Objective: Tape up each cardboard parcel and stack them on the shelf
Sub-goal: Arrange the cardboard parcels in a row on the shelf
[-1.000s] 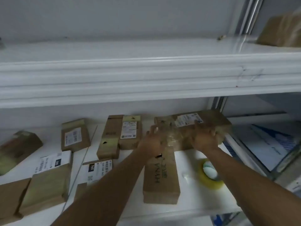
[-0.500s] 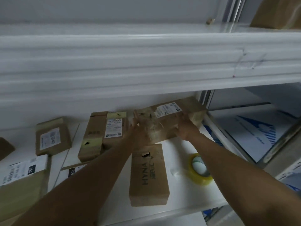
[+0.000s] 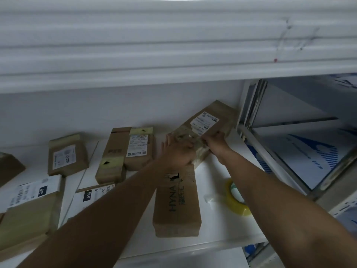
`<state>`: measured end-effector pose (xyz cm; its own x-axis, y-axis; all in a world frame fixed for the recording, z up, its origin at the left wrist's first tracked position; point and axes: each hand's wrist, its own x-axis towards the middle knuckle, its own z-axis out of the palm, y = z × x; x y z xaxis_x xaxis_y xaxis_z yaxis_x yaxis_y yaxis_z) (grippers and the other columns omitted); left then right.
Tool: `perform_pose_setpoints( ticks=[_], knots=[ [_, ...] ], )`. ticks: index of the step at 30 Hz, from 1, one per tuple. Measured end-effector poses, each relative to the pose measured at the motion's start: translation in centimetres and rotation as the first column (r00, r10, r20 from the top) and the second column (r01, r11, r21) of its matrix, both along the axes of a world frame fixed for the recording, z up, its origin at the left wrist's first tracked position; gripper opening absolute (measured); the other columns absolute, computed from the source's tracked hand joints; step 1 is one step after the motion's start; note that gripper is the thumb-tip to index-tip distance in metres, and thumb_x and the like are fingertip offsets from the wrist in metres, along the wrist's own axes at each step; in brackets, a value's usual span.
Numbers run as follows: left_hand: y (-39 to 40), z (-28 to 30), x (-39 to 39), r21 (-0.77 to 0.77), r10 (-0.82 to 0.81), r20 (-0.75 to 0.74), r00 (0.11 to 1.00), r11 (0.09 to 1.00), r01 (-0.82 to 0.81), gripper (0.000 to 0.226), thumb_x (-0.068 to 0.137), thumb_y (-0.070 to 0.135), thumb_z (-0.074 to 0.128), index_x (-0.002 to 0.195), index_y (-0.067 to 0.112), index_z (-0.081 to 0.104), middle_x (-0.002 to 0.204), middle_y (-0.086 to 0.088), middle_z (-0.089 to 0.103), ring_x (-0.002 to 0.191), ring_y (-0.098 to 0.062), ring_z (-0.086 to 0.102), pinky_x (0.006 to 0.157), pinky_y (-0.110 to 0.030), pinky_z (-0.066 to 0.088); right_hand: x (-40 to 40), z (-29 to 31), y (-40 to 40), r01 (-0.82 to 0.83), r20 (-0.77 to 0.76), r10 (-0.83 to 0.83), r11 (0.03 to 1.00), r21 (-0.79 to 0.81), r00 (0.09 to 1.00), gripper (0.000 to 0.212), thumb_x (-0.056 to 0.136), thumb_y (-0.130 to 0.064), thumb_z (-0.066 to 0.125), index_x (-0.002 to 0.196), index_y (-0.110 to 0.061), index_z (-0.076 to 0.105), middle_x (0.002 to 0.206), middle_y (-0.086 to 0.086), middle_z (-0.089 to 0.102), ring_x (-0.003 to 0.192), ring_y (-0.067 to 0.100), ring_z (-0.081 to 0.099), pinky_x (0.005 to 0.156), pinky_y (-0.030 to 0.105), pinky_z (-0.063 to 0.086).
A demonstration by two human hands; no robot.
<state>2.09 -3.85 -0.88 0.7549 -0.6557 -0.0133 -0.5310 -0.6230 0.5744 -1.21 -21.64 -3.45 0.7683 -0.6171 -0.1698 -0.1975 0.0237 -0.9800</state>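
Observation:
A taped brown cardboard parcel (image 3: pixel 212 120) with a white label sits at the back right corner of the white shelf (image 3: pixel 218 227), one end raised against the wall. My left hand (image 3: pixel 176 149) lies against its near left end with fingers spread. My right hand (image 3: pixel 214 142) grips its near right edge. A longer parcel printed HYNA (image 3: pixel 177 207) lies in front of my hands. A roll of yellowish tape (image 3: pixel 236 202) lies flat to the right of it, partly behind my right forearm.
Several labelled parcels (image 3: pixel 133 149) lie across the shelf to the left. The upper shelf's white edge (image 3: pixel 173 45) hangs low overhead. A metal upright (image 3: pixel 249 107) stands at the right, with white and blue printed sheets (image 3: pixel 301 157) beyond it.
Both hands have pushed the labelled parcel farther back and right into the shelf corner. The view has dropped, so the upper shelf's top is out of sight.

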Motion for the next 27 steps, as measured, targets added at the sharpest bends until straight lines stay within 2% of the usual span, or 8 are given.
perform_pose_setpoints(
  ticks=[4,6,9,12,15,21,24,27],
  knots=[
    [0.2,0.4,0.8,-0.062,0.165,-0.031,0.986,0.984,-0.166,0.064,0.088,0.051,0.051,0.143,0.020,0.049,0.147,-0.013,0.040,0.135,-0.035,0.036,0.114,-0.042,0.029,-0.7,0.4,-0.8,-0.016,0.010,0.017,1.000,-0.015,1.000,0.009,0.093,-0.012,0.060,0.094,-0.021,0.057,0.091,0.002,0.065,0.076,0.015,0.058,0.065,0.026,0.050],
    [0.3,0.6,1.4,-0.062,0.256,-0.103,0.961,0.963,-0.263,0.051,0.096,0.034,0.054,0.141,0.011,0.048,0.135,-0.013,0.048,0.118,-0.029,0.051,0.091,-0.033,0.044,-1.0,0.8,-0.8,-0.016,-0.081,0.010,0.997,-0.078,0.997,0.010,0.094,-0.022,0.057,0.103,-0.018,0.055,0.093,0.001,0.062,0.076,0.017,0.057,0.062,0.030,0.051],
    [-0.1,0.7,0.9,-0.080,0.222,-0.177,0.959,0.968,-0.239,0.030,0.090,0.032,0.065,0.111,0.010,0.058,0.100,-0.003,0.061,0.085,-0.015,0.060,0.059,-0.024,0.041,-1.4,0.8,-1.0,-0.015,-0.180,-0.002,0.996,-0.092,0.984,0.045,0.095,-0.037,0.050,0.134,-0.017,0.042,0.113,0.004,0.061,0.089,0.021,0.060,0.058,0.032,0.055],
    [-1.0,0.8,-0.5,-0.108,0.184,-0.178,0.967,0.973,-0.205,0.030,0.090,0.028,0.067,0.115,0.015,0.056,0.104,0.001,0.059,0.081,-0.010,0.057,0.060,-0.022,0.043,-3.5,0.2,-2.0,0.028,-0.119,-0.028,1.000,0.001,0.993,0.069,0.093,-0.044,0.056,0.147,-0.017,0.024,0.122,0.005,0.060,0.100,0.021,0.064,0.066,0.035,0.059],
    [-2.3,0.8,-2.1,-0.129,0.111,-0.197,0.974,0.982,-0.138,0.053,0.092,0.032,0.067,0.140,0.019,0.050,0.126,-0.004,0.059,0.110,-0.022,0.060,0.084,-0.024,0.047,-6.0,-0.6,-3.5,0.006,-0.089,-0.006,1.000,0.005,0.996,0.073,0.080,-0.053,0.065,0.138,-0.013,0.042,0.117,0.004,0.065,0.102,0.021,0.066,0.086,0.042,0.058],
    [-6.7,0.0,-6.2,-0.128,0.067,-0.102,0.992,0.988,-0.080,0.041,0.097,0.033,0.059,0.135,0.019,0.058,0.134,-0.007,0.062,0.118,-0.021,0.059,0.088,-0.018,0.038,-10.4,-0.5,-5.4,-0.065,-0.055,0.046,0.910,-0.410,0.997,0.037,0.093,-0.027,0.061,0.128,-0.015,0.057,0.121,0.002,0.065,0.108,0.018,0.062,0.082,0.027,0.048],
    [-8.4,0.4,-7.9,-0.100,-0.010,-0.141,0.990,0.995,-0.004,0.039,0.097,0.034,0.060,0.133,0.018,0.061,0.133,-0.006,0.062,0.121,-0.023,0.058,0.091,-0.020,0.038,-12.0,-0.4,-5.8,-0.023,-0.084,-0.032,0.814,-0.581,0.996,0.064,0.087,-0.057,0.061,0.139,-0.022,0.048,0.136,0.008,0.055,0.122,0.027,0.055,0.097,0.039,0.048],
    [-9.4,0.3,-9.0,-0.073,-0.042,-0.164,0.986,0.997,0.030,0.028,0.099,0.022,0.053,0.122,0.011,0.066,0.127,-0.010,0.064,0.119,-0.026,0.059,0.090,-0.022,0.040,-13.3,-0.4,-5.3,-0.095,-0.243,-0.064,0.803,-0.588,0.968,0.109,0.073,-0.073,0.068,0.155,-0.021,0.018,0.154,0.013,0.025,0.143,0.032,0.025,0.116,0.045,0.030]
  ],
)
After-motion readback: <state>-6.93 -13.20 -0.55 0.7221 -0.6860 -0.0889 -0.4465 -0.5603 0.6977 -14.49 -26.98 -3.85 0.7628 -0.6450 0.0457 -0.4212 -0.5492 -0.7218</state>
